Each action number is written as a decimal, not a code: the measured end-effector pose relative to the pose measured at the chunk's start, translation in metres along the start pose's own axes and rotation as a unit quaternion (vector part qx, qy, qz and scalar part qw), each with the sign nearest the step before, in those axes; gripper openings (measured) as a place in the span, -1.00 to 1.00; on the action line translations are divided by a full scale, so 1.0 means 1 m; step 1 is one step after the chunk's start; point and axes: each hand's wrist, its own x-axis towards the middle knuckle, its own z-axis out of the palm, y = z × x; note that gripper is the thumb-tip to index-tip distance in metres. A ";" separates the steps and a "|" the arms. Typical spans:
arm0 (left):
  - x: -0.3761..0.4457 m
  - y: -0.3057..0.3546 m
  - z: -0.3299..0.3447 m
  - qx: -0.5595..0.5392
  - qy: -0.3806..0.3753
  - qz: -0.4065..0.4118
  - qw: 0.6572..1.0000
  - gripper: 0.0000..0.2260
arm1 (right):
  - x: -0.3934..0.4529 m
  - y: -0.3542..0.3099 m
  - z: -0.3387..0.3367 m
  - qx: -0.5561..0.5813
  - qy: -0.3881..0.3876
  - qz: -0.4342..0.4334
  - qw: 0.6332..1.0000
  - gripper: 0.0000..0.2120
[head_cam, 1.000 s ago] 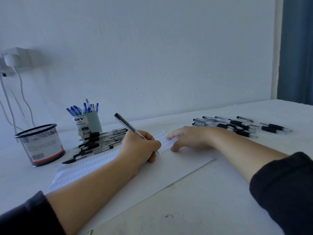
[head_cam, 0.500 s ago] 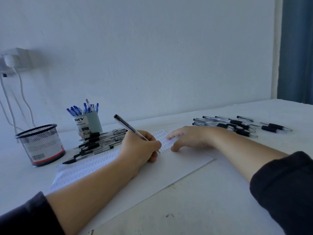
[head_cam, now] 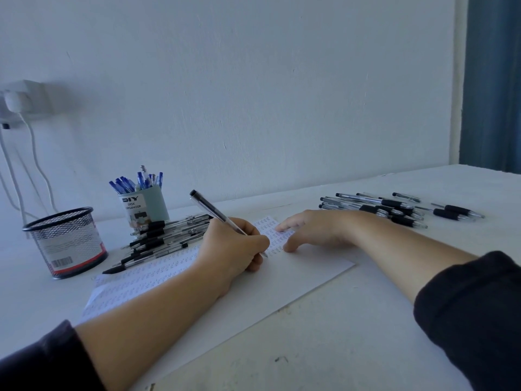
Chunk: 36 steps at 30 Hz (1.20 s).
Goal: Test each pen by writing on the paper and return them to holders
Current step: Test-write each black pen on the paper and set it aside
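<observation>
My left hand (head_cam: 234,244) grips a black-capped clear pen (head_cam: 214,214), its tip down on the white paper (head_cam: 296,275) that is covered in rows of small written marks. My right hand (head_cam: 313,230) rests flat on the paper's far right corner, fingers spread and pointing left. A pile of black pens (head_cam: 163,238) lies behind my left hand at the paper's far edge. Another group of black pens (head_cam: 394,207) lies spread on the table to the right. A black mesh holder (head_cam: 67,241) stands at the left, and a pale green holder (head_cam: 145,206) holds several blue pens.
The white table (head_cam: 338,348) runs up to a white wall. A wall socket with a plugged charger (head_cam: 17,100) and hanging cables sits at far left. A dark blue curtain (head_cam: 493,80) hangs at the right edge.
The pen in my left hand has shifted slightly as it writes; my right hand stays put on the paper.
</observation>
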 end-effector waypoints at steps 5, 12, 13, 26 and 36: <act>0.000 0.000 0.000 0.005 0.003 0.000 1.000 -0.97 | -0.001 0.000 0.000 -0.003 -0.003 0.001 1.000 -0.50; -0.002 0.000 0.000 -0.001 -0.004 0.005 1.000 -0.98 | -0.001 0.000 0.000 -0.002 -0.001 -0.001 1.000 -0.50; -0.002 0.001 0.000 -0.001 -0.007 0.006 1.000 -0.98 | -0.001 0.000 0.000 -0.003 -0.001 -0.001 1.000 -0.50; -0.001 -0.001 0.001 -0.002 -0.003 0.012 1.000 -0.97 | 0.000 0.000 0.000 -0.007 0.000 -0.005 1.000 -0.49; 0.015 0.000 -0.016 -0.182 0.091 -0.003 0.979 -0.83 | -0.003 0.000 0.000 -0.012 0.008 0.007 1.000 -0.52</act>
